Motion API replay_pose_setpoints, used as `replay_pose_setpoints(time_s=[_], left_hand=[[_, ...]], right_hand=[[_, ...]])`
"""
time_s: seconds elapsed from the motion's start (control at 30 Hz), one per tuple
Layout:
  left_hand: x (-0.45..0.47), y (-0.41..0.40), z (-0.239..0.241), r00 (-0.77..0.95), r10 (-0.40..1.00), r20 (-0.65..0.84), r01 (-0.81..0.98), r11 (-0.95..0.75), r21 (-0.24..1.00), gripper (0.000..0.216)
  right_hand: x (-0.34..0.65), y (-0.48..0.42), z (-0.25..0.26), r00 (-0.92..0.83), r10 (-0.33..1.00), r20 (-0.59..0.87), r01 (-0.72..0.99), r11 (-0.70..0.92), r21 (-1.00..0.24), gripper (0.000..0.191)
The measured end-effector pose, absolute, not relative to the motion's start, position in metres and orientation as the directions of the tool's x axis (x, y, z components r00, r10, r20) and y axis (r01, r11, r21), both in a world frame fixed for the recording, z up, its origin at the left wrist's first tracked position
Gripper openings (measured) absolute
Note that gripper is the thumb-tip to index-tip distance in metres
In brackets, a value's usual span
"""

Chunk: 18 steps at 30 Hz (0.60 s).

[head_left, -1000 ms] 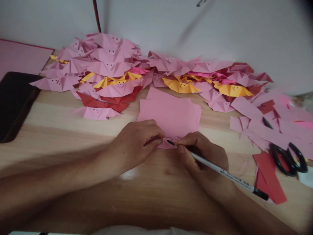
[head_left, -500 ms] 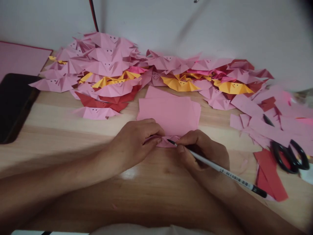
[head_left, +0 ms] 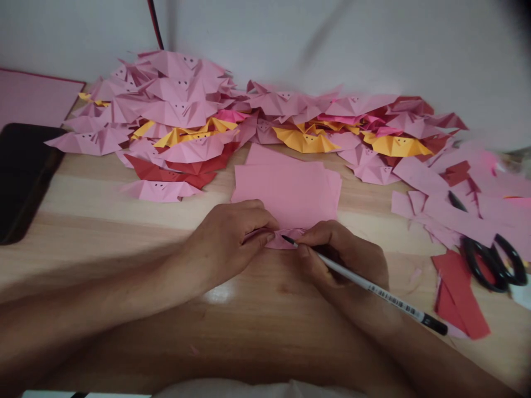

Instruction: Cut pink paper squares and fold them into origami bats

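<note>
Between my hands lies a small folded pink paper piece (head_left: pixel 279 241), partly hidden by fingers. My left hand (head_left: pixel 234 237) pinches its left end against the table. In my right hand (head_left: pixel 346 254) is a grey-white pen (head_left: pixel 352 276) with a dark tip and a black end; the tip is at the middle of the folded paper, though contact cannot be made out. Just beyond the hands rests a stack of pink paper sheets (head_left: pixel 286 190).
Folded paper bats (head_left: pixel 182 108) in pink, yellow and red are heaped along the wall. A black phone (head_left: pixel 25 182) lies at left. To the right are black-handled scissors (head_left: pixel 493 262), red paper strips (head_left: pixel 460 293) and pink scraps (head_left: pixel 460 215) on the wooden table (head_left: pixel 249 342).
The pen and my right hand have shifted very slightly left. My left hand stays on the folded paper; the whole view has moved a little.
</note>
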State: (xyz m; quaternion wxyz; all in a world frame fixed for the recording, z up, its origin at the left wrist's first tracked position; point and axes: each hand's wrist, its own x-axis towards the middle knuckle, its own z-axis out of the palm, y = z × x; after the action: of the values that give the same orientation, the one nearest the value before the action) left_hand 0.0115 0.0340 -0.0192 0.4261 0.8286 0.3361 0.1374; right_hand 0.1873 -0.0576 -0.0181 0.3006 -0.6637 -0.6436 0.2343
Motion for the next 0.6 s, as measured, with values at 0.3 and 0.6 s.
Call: replay_pose_setpoints(time_s=[0.3,0.6], left_hand=[[0.013,0.034,-0.018,0.739,0.669,-0.080,0.444,-0.395,0.804,0.015],[0.012,0.035,-0.015,0.740,0.665,-0.099,0.465,-0.400,0.790,0.015]], right_hand=[[0.185,-0.056,-0.018,0.077,0.995,0.058,0.706,-0.013,-0.708,0.006],[0.196,-0.056,-0.017,0.219,0.973,0.074,0.479,-0.042,-0.877,0.003]])
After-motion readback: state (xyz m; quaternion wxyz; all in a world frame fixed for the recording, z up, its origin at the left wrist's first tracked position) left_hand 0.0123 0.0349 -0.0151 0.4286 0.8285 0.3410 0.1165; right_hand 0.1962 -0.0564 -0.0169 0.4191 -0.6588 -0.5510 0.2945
